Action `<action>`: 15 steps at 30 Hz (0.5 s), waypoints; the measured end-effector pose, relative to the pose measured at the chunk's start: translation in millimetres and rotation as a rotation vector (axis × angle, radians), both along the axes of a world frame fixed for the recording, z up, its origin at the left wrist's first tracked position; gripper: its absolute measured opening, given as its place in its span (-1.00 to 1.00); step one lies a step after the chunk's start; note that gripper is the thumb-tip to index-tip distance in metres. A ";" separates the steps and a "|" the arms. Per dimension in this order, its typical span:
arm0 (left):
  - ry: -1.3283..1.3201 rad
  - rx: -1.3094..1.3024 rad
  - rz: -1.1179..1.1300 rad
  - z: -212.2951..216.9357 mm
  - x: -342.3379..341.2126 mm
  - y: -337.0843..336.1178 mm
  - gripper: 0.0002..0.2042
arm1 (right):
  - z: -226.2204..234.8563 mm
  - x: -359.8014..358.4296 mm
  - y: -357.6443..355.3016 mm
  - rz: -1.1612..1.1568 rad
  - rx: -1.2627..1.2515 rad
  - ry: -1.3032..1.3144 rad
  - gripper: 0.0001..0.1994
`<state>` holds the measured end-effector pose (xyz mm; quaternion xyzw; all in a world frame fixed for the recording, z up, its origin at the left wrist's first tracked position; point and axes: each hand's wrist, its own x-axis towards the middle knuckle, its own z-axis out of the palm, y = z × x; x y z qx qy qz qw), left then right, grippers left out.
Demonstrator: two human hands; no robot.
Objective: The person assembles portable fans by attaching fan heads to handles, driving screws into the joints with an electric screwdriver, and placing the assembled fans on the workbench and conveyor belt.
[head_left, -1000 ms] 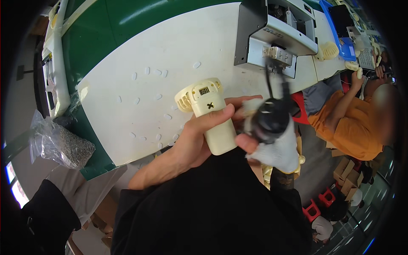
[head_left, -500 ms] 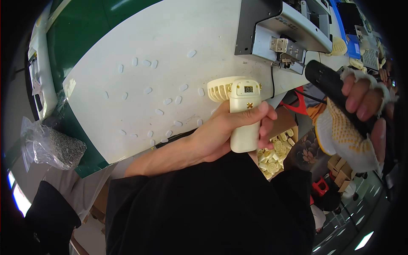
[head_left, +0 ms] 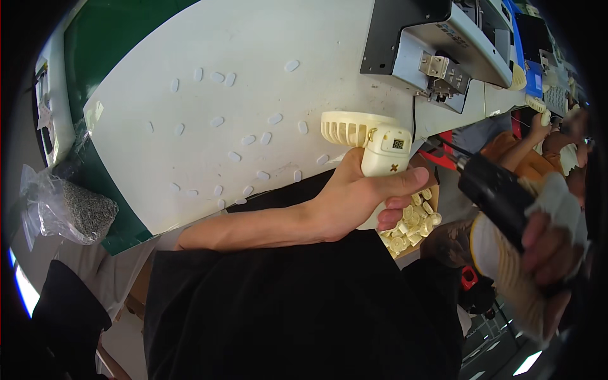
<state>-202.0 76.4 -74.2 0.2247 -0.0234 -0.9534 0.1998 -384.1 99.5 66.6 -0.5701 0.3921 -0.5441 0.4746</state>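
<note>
My left hand (head_left: 354, 202) is closed round the handle of a cream handheld fan (head_left: 384, 157). Its ribbed round head points left, and a small dark display window shows near the top of the handle. On the right, my right hand (head_left: 550, 250), in a whitish glove that leaves the fingertips bare, grips a black electric screwdriver (head_left: 495, 193). A metal tip and a cable show at the screwdriver's upper end, apart from the fan. That hand is partly smeared by motion.
Many small white oval pieces (head_left: 266, 138) lie on the white tabletop (head_left: 253, 44). A grey metal machine (head_left: 421, 69) stands at the far right. Below the fan, a carton holds cream parts (head_left: 411, 221). A plastic bag of small grey parts (head_left: 88, 212) sits at left. Other people work at right.
The fan has shifted right and tilted, its head showing more. The screwdriver has swung so its tip, hidden earlier, now points up-left toward the fan. The view has shifted slightly.
</note>
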 end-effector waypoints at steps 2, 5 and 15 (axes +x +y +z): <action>-0.004 -0.014 0.000 -2.3 1.0 -0.2 -0.81 | 44.4 -6.2 -28.8 0.378 0.111 0.338 -0.78; 0.018 -0.020 -0.005 -1.4 -0.9 0.4 -0.84 | 99.1 -56.8 -53.2 0.990 0.223 0.702 -0.70; 0.031 -0.110 0.016 -7.5 -3.2 5.6 -0.91 | 20.6 19.0 7.1 0.047 0.080 0.064 -0.70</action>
